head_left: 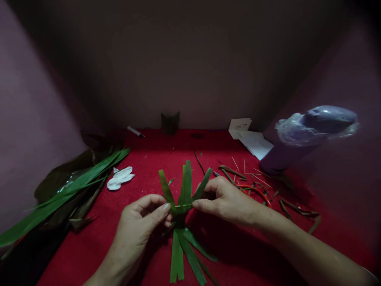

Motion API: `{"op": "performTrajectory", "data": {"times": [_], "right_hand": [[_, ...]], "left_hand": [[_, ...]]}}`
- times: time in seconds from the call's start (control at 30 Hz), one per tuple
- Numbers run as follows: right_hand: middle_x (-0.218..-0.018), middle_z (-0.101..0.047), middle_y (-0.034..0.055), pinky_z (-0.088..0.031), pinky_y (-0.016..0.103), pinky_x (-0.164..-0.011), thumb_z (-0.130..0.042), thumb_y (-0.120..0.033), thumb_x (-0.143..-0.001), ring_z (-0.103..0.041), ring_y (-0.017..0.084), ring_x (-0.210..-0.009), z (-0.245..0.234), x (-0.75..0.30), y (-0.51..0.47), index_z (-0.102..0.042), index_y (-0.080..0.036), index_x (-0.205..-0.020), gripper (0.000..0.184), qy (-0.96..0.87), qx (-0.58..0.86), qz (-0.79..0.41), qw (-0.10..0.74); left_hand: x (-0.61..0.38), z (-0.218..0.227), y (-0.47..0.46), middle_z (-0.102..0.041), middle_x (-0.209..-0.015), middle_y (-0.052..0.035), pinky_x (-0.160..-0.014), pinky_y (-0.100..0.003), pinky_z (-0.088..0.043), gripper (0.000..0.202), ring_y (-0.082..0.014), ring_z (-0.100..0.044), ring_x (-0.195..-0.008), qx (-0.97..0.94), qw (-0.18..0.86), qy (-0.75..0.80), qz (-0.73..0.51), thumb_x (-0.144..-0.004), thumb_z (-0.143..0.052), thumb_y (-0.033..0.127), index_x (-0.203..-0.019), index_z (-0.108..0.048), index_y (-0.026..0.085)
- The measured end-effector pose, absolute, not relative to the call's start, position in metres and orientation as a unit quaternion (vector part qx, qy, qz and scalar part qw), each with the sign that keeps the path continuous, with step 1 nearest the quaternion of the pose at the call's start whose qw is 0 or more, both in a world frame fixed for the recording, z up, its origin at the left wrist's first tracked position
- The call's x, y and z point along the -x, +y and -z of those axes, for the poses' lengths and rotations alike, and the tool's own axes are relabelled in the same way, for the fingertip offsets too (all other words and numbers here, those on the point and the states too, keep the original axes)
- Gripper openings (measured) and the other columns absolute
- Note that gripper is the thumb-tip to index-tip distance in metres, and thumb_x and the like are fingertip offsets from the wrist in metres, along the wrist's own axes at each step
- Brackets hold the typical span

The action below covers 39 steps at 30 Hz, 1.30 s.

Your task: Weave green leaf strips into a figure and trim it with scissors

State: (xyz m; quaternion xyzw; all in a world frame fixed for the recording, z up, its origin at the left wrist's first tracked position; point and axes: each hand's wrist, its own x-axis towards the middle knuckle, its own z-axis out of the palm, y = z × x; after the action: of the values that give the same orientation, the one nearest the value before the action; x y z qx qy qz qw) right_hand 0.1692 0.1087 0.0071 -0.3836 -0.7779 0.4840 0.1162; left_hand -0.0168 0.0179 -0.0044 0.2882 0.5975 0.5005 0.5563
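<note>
A red-covered desk point(149, 159) sits in a dim corner between mauve walls. Both hands meet over it on a fan of green leaf strips point(187, 182). The left hand point(143, 224) has its grip closed on the point where the strips cross, thumb over forefinger. The right hand point(226, 200) pinches the end of a thin pale sliver point(183, 205) lying across that crossing. Beyond the grip the strips splay toward the wall; on the near side they trail back toward the person.

The work looks like pinning the layers together. To do it well, I would keep the left pinch tight just beside the sliver so the strips cannot slide. The sliver should go straight along its own length in small nudges — a sideways lean could snap it or split a strip along the grain.

Whether the sliver already pierces the strips or only rests on them cannot be told, and the fingertips behind the fan are hidden. Outward of the right grip lie loose sticks point(247, 171) and a red loop point(256, 192) of unclear kind. Outward of the left grip, long leaves point(74, 184) run off the frame's edge.
</note>
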Motion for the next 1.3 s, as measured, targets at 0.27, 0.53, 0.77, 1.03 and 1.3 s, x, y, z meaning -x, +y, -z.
{"op": "performTrajectory", "data": {"times": [0.27,0.53,0.77,1.03,1.3], "right_hand": [[-0.060,-0.055,-0.0004,-0.027,0.020,-0.042,-0.057,-0.026,-0.077,-0.045,0.008,-0.051,-0.0100,-0.1709,0.1071,-0.066,-0.012,-0.071,0.018,-0.792,0.380,-0.462,0.124],[-0.056,-0.058,-0.0011,-0.033,0.020,-0.045,-0.059,-0.024,-0.076,-0.050,0.010,-0.054,-0.0104,-0.1738,0.1081,-0.067,-0.014,-0.068,0.016,-0.790,0.346,-0.487,0.139],[-0.060,-0.060,-0.0004,-0.037,0.019,-0.049,-0.059,-0.023,-0.078,-0.053,0.011,-0.059,-0.0091,-0.1742,0.1082,-0.068,-0.013,-0.072,0.015,-0.776,0.324,-0.524,0.137],[-0.076,-0.066,0.0024,-0.043,0.022,-0.058,-0.059,-0.028,-0.079,-0.056,0.013,-0.068,-0.0144,-0.1699,0.1068,-0.070,-0.014,-0.082,0.018,-0.739,0.296,-0.589,0.140],[-0.080,-0.067,-0.0001,-0.043,0.021,-0.063,-0.060,-0.027,-0.081,-0.058,0.012,-0.071,-0.0170,-0.1666,0.1067,-0.070,-0.020,-0.089,0.015,-0.714,0.241,-0.636,0.167]], "left_hand": [[0.0141,0.0001,0.0166,-0.064,-0.060,0.0006,-0.053,-0.020,-0.047,0.012,-0.0098,-0.057,-0.054,-0.331,0.532,0.606,-0.489,-0.068,-0.069,0.028,-0.072,-0.066,0.018],[0.0167,0.0016,0.0152,-0.063,-0.061,0.0006,-0.052,-0.019,-0.045,0.012,-0.0093,-0.055,-0.054,-0.343,0.536,0.606,-0.477,-0.070,-0.067,0.028,-0.073,-0.066,0.017],[0.0165,0.0034,0.0195,-0.063,-0.060,-0.0009,-0.053,-0.022,-0.045,0.012,-0.0103,-0.054,-0.053,-0.328,0.577,0.569,-0.485,-0.071,-0.066,0.026,-0.072,-0.064,0.015],[0.0156,-0.0002,0.0182,-0.062,-0.058,-0.0006,-0.051,-0.022,-0.044,0.011,-0.0103,-0.053,-0.052,-0.317,0.586,0.566,-0.486,-0.071,-0.066,0.025,-0.072,-0.064,0.014],[0.0162,0.0028,0.0193,-0.060,-0.056,0.0004,-0.051,-0.021,-0.042,0.011,-0.0095,-0.052,-0.052,-0.329,0.586,0.565,-0.479,-0.072,-0.065,0.026,-0.073,-0.064,0.015]]}}
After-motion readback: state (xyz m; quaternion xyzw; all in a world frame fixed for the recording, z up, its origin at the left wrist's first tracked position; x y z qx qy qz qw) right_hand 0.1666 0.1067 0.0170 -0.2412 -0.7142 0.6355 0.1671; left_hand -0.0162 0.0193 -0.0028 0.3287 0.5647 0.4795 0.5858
